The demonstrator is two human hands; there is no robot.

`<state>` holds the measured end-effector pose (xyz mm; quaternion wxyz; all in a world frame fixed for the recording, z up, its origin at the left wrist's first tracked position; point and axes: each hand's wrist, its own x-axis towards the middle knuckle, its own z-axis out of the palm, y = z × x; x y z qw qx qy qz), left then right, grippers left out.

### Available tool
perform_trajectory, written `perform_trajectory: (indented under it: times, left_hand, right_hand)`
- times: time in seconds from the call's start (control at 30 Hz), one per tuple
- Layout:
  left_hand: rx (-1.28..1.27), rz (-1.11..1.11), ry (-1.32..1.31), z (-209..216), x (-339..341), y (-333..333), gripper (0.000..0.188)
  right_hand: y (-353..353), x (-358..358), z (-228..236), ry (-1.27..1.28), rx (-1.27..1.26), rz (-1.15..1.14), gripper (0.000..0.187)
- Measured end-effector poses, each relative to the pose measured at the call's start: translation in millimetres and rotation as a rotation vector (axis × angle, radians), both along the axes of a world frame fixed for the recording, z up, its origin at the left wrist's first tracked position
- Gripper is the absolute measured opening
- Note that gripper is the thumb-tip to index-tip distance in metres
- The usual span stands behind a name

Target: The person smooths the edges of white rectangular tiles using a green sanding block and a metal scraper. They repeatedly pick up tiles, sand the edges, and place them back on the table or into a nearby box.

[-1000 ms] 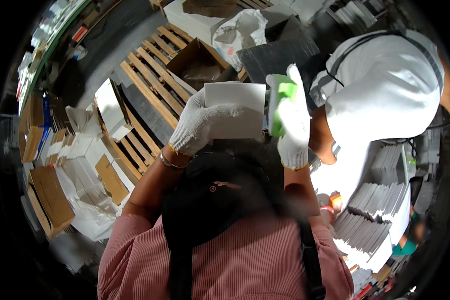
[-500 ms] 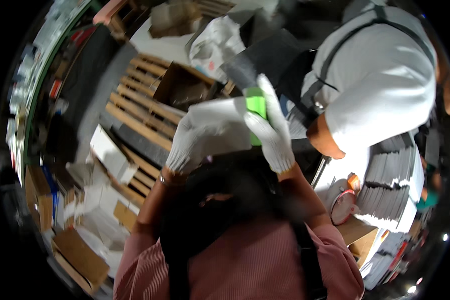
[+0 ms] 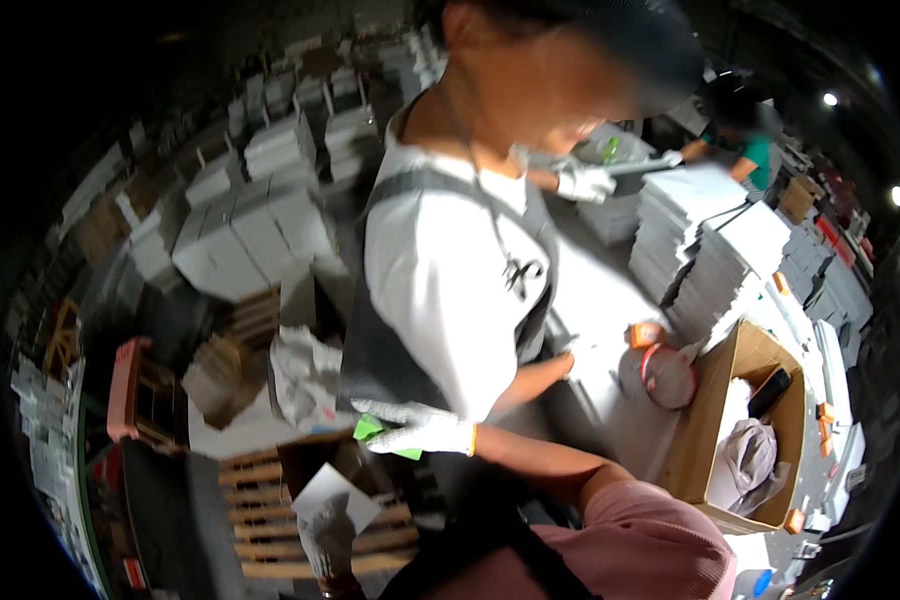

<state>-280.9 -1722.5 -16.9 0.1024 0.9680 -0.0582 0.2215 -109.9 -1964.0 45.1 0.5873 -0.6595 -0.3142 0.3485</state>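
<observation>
My left hand (image 3: 327, 548), in a white knit glove, is low in the head view, its fingers closed on a flat white square piece (image 3: 346, 497). Above and to its right, my right hand (image 3: 422, 428) wears a matching glove. A bright green piece (image 3: 370, 428) lies in its grip, partly covered by the glove, so I cannot make out its kind. The two hands are apart. Beneath them are a slatted wooden pallet (image 3: 255, 515) and a cardboard box (image 3: 298, 462).
A co-worker in a white shirt (image 3: 435, 290) stands close ahead at a white worktable (image 3: 595, 285). The table bears stacked white sheets (image 3: 685, 225), a round red-rimmed container (image 3: 667, 377) and an open carton (image 3: 718, 440). Another person in green (image 3: 753, 160) works farther back.
My view has swung up and right, bringing the co-worker and table into sight. My hands have moved apart: the right keeps the green piece, the left holds the white piece.
</observation>
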Motion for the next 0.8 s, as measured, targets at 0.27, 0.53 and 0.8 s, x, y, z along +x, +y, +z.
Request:
perform_trajectory:
  times: [0.27,0.53,0.8]
  left_hand:
    - [0.046,0.051,-0.09,-10,25,17,0.01]
    - [-1.263,0.234,-0.029,39,-1,-52,0.011]
    - [-1.53,0.312,-0.043,54,0,-99,0.018]
  right_hand:
    - [27,45,15,0.178,0.435,0.051,0.07]
    - [-22,17,102,0.009,0.484,0.337,0.068]
    - [-51,18,123,-0.237,0.465,0.464,0.071]
